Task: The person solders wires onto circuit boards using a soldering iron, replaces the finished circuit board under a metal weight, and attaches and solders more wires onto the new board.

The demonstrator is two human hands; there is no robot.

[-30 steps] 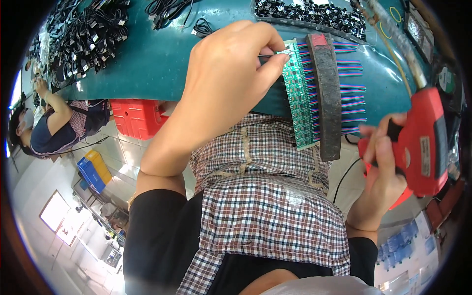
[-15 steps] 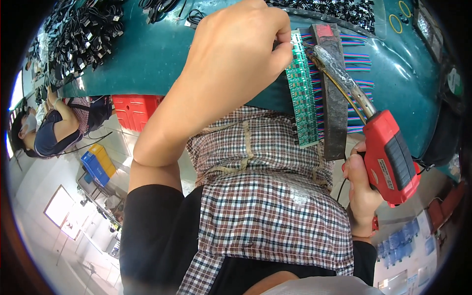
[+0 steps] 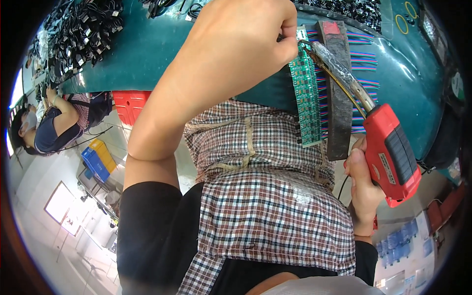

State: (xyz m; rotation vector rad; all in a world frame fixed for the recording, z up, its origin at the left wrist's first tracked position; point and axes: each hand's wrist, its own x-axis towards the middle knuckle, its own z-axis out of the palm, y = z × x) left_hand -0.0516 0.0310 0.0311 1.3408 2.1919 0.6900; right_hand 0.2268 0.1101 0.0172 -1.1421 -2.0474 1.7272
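My right hand [image 3: 364, 189] is wrapped round the handle of a red and black soldering gun [image 3: 391, 150]. Its tip reaches the upper part of a green panel of small circuit boards [image 3: 307, 101], close to my left fingertips. At that panel's upper left edge my left hand [image 3: 250, 37] is closed in a pinch. A bit of something dark shows between thumb and forefinger, too hidden to name. Multicoloured flat wires [image 3: 364, 63] run from the panel's right side. Across them lies a long dark bar [image 3: 338, 98] with a red patch at its far end.
Heaps of black cables [image 3: 96, 29] cover the far left of the green tabletop [image 3: 147, 54]. Many small black connectors [image 3: 344, 12] lie at the back. Yellow rings [image 3: 401, 24] are at the far right. A red crate [image 3: 130, 105] stands below the table edge; another person [image 3: 54, 118] works at left.
My left hand has shifted slightly right and away from me, and the soldering gun's tip has moved left onto the panel beside my fingers. The panel and bar sit slightly further right in view.
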